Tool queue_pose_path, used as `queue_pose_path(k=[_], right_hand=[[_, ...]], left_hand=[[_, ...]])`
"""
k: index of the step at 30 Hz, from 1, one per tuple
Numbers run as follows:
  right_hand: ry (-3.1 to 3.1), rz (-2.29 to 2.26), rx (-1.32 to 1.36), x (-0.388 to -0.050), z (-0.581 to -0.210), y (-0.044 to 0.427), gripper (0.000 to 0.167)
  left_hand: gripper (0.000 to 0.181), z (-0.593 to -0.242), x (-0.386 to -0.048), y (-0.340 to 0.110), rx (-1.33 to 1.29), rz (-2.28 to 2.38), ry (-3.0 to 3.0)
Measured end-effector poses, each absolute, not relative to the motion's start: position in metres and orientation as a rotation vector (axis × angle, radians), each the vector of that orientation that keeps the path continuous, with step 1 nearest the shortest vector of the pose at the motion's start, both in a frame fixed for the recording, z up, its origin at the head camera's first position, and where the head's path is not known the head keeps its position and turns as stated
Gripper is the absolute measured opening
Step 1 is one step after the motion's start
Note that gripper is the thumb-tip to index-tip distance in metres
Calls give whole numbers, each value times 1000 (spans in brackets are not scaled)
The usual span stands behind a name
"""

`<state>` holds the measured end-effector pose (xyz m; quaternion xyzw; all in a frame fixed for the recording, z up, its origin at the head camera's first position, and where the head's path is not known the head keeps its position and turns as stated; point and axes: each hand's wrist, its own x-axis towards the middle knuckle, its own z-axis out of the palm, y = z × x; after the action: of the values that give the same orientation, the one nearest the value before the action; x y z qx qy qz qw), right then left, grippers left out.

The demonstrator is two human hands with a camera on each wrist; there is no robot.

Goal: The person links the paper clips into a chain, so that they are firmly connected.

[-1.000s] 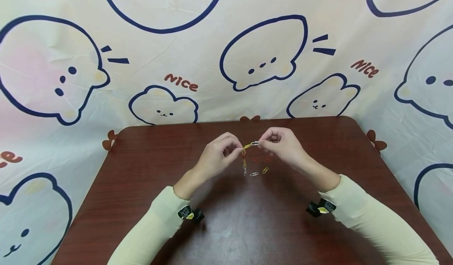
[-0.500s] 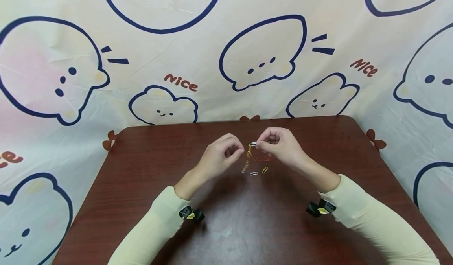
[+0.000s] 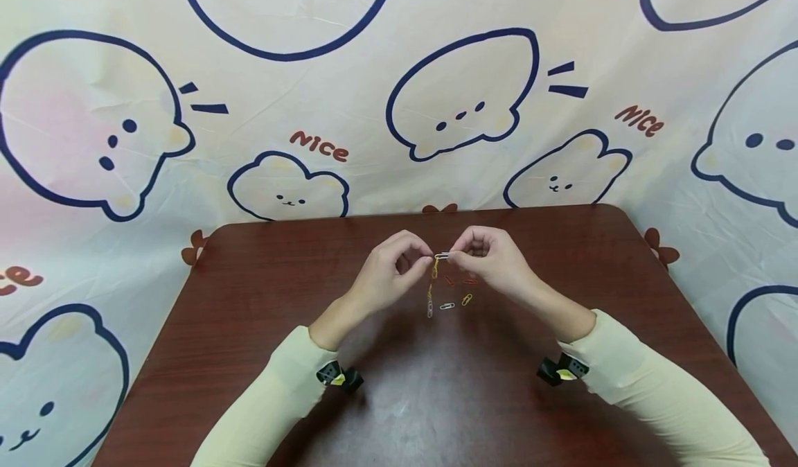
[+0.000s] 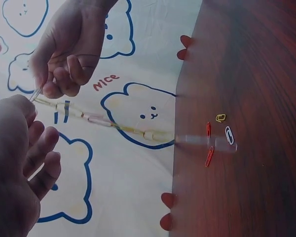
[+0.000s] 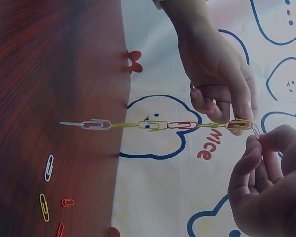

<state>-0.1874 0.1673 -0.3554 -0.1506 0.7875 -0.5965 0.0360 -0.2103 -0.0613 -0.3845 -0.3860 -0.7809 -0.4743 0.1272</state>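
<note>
A chain of linked paper clips (image 5: 182, 126), yellow, red and white, hangs between the hands above the table. My right hand (image 3: 495, 253) pinches the white paper clip (image 5: 256, 130) at the top of this chain between thumb and index finger. From the other side, the left hand (image 3: 389, 269) has thumb and index fingertips pinched at the joint between that white clip and the uppermost yellow clip (image 5: 239, 125). The exact contact there is partly hidden. In the right wrist view, white clips (image 5: 96, 124) make up the chain's low end.
Loose on the brown table (image 3: 399, 384) below the hands lie a white paper clip (image 3: 447, 306), a yellow paper clip (image 3: 467, 300) and two red paper clips (image 3: 449, 280). A patterned cloth (image 3: 374, 107) stands behind the table's far edge.
The left hand let go of the chain's yellow part, so the chain swung down from the right hand. Left fingertips have since risen to the white clip's free end, and the chain hangs straighter.
</note>
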Motion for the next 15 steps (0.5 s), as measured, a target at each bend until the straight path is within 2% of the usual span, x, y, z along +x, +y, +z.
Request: queue_pose_path(k=[15], right_hand=[[2381, -1829, -522, -189, -359, 161, 7]], left_hand=[[8, -385, -210, -62, -1115, -1389, -2301]])
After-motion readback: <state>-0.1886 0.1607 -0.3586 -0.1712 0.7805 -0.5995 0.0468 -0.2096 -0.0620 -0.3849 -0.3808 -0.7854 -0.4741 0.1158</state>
